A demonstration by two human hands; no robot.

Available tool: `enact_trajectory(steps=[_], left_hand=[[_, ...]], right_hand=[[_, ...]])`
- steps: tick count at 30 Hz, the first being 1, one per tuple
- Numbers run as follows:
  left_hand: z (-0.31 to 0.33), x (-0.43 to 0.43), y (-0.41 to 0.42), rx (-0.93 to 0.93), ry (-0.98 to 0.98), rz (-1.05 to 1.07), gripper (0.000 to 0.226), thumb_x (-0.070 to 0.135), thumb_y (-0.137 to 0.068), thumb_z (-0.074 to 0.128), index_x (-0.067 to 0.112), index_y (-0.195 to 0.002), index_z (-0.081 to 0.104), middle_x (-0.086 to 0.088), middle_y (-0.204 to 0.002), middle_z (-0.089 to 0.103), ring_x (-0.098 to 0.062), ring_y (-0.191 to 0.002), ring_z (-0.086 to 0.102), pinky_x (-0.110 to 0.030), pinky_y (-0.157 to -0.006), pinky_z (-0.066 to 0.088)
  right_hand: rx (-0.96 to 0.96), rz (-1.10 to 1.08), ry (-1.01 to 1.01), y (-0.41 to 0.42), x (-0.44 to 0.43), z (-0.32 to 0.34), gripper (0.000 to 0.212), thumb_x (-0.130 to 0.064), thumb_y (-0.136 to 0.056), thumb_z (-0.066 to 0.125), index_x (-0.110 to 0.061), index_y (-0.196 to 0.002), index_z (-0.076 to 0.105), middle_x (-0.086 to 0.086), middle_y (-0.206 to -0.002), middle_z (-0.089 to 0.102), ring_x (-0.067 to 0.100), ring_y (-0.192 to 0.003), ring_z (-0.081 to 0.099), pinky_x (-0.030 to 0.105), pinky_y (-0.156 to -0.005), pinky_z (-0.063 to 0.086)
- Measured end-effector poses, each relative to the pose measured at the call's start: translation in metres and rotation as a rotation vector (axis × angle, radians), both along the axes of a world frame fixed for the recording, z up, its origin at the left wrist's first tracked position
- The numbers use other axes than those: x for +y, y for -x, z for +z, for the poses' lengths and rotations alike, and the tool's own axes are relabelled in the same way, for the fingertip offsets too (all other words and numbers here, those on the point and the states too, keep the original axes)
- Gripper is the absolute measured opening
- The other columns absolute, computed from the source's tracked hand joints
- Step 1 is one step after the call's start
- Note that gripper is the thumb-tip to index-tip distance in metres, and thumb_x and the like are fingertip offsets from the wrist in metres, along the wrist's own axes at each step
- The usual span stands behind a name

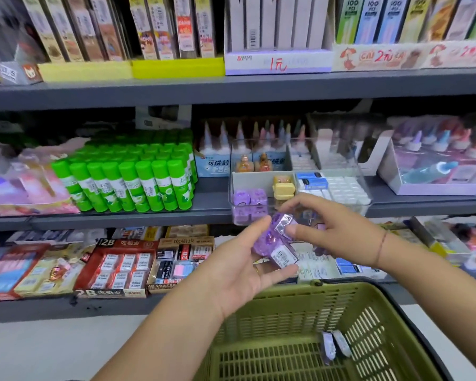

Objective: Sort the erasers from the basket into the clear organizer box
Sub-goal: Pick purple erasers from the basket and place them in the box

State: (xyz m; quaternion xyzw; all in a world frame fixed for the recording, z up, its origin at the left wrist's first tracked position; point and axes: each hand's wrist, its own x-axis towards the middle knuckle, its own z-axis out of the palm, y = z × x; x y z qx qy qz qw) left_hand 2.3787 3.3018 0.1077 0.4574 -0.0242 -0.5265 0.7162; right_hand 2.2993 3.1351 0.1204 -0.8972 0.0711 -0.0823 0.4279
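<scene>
The left hand (pixel 235 266) lies palm up, fingers curled under a small stack of purple erasers (pixel 275 242) in clear wrap; the right hand (pixel 333 229) pinches the top packet between thumb and fingertips. The stack's long axis runs from upper left to lower right, and a barcode label faces up at the lower right end. The stack is held above the near rim of the olive green basket (pixel 308 306), in front of the clear organizer box (pixel 300 182) on the middle grey shelf (pixel 231 90). Two more wrapped purple erasers (pixel 335 345) lie in the basket. The box already holds purple, yellow, blue and white erasers in separate compartments. Green glue sticks (pixel 129 180) stand to its left. Motion blur smears the packaging print, and the hands hide the box's front right corner.
</scene>
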Motion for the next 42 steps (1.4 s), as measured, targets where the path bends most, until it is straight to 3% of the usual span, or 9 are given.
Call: enact_trajectory(steps=[5, 9, 13, 17, 20, 26, 30, 36, 42], left_hand=[[0.007, 0.0, -0.008, -0.037, -0.026, -0.021, 0.028, 0.031, -0.084, 0.069, 0.014, -0.106, 0.073, -0.012, -0.108, 0.072, -0.031, -0.091, 0.068, -0.041, -0.069, 0.06], [0.012, -0.002, -0.018, 0.043, 0.008, 0.018, 0.031, 0.031, -0.087, 0.067, 0.009, -0.109, 0.07, -0.014, -0.097, 0.073, -0.029, -0.083, 0.069, -0.04, -0.065, 0.06], [0.016, -0.001, -0.034, 0.19, 0.006, 0.154, 0.033, 0.032, -0.089, 0.064, 0.003, -0.103, 0.067, -0.02, -0.097, 0.068, -0.032, -0.092, 0.063, -0.043, -0.06, 0.061], [0.017, 0.004, -0.048, 0.285, -0.01, 0.31, 0.036, 0.032, -0.09, 0.064, 0.0, -0.104, 0.063, -0.025, -0.108, 0.067, -0.034, -0.099, 0.063, -0.045, -0.057, 0.06], [0.016, 0.008, -0.056, 0.325, -0.006, 0.366, 0.04, 0.032, -0.09, 0.065, -0.002, -0.111, 0.06, -0.027, -0.113, 0.064, -0.038, -0.105, 0.061, -0.045, -0.055, 0.059], [0.013, 0.008, -0.065, 0.372, 0.019, 0.403, 0.044, 0.031, -0.089, 0.066, -0.001, -0.118, 0.057, -0.031, -0.118, 0.061, -0.044, -0.108, 0.059, -0.045, -0.053, 0.059], [0.012, 0.006, -0.066, 0.383, 0.015, 0.409, 0.044, 0.031, -0.089, 0.066, -0.001, -0.118, 0.058, -0.03, -0.118, 0.061, -0.044, -0.109, 0.059, -0.046, -0.054, 0.059], [0.012, 0.004, -0.063, 0.378, 0.006, 0.42, 0.044, 0.031, -0.089, 0.067, -0.001, -0.119, 0.059, -0.029, -0.117, 0.062, -0.043, -0.108, 0.06, -0.045, -0.052, 0.059], [0.013, 0.005, -0.062, 0.375, 0.013, 0.424, 0.042, 0.03, -0.088, 0.067, -0.001, -0.115, 0.059, -0.03, -0.115, 0.062, -0.045, -0.107, 0.06, -0.046, -0.055, 0.059]], right_hand=[[-0.003, 0.13, -0.018, -0.017, -0.004, 0.009, 0.035, -0.019, -0.082, 0.071, -0.025, -0.115, 0.058, -0.003, -0.111, 0.06, -0.011, -0.062, 0.057, 0.01, -0.051, 0.045], [-0.022, 0.092, -0.061, -0.038, -0.012, 0.01, 0.032, -0.035, -0.078, 0.071, -0.038, -0.109, 0.065, 0.0, -0.105, 0.065, 0.033, -0.064, 0.062, 0.047, -0.054, 0.052], [-0.158, -0.117, -0.208, -0.076, -0.02, -0.001, 0.02, -0.019, -0.077, 0.076, -0.022, -0.088, 0.061, -0.007, -0.078, 0.064, 0.018, -0.05, 0.054, 0.029, -0.048, 0.044], [-0.171, -0.228, 0.002, -0.117, -0.02, -0.013, 0.029, -0.023, -0.069, 0.083, -0.021, -0.078, 0.055, -0.005, -0.08, 0.065, 0.003, -0.072, 0.062, 0.019, -0.067, 0.045], [-0.105, -0.245, 0.282, -0.135, -0.015, -0.017, 0.032, -0.04, -0.068, 0.08, -0.028, -0.082, 0.054, -0.012, -0.092, 0.065, 0.011, -0.094, 0.062, 0.03, -0.081, 0.05], [-0.086, -0.204, 0.655, -0.15, -0.008, -0.015, 0.034, -0.054, -0.075, 0.068, -0.036, -0.089, 0.043, -0.01, -0.088, 0.066, 0.015, -0.079, 0.06, 0.027, -0.06, 0.046], [-0.075, -0.16, 0.849, -0.151, -0.005, -0.017, 0.03, -0.05, -0.079, 0.066, -0.031, -0.092, 0.047, -0.013, -0.061, 0.04, 0.018, -0.074, 0.06, 0.026, -0.051, 0.03], [-0.123, -0.128, 0.914, -0.156, -0.007, -0.023, 0.035, -0.049, -0.08, 0.067, -0.026, -0.102, 0.053, -0.005, -0.11, 0.051, 0.02, -0.085, 0.058, 0.025, -0.059, 0.033], [-0.146, -0.147, 0.755, -0.151, -0.011, -0.018, 0.05, -0.057, -0.079, 0.063, -0.026, -0.116, 0.056, -0.006, -0.117, 0.051, 0.016, -0.096, 0.057, 0.028, -0.073, 0.044]])
